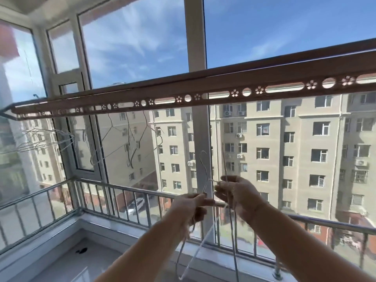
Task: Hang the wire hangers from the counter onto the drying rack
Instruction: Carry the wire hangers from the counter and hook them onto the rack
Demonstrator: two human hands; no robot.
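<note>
Both hands are up in front of the railing — the left hand curls round the neck of a wire hanger, its hook pointing up, well below the drying rack. Just beside it, the right hand pinches more thin wire — how many pieces, I can't tell. Other hangers dangle from the rack's left stretch.

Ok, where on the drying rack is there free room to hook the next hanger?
The drying rack is bare from the white window post rightward. Left of the post it is crowded: hung hangers dangle there, with a hanger bunch at the far left end.
</note>
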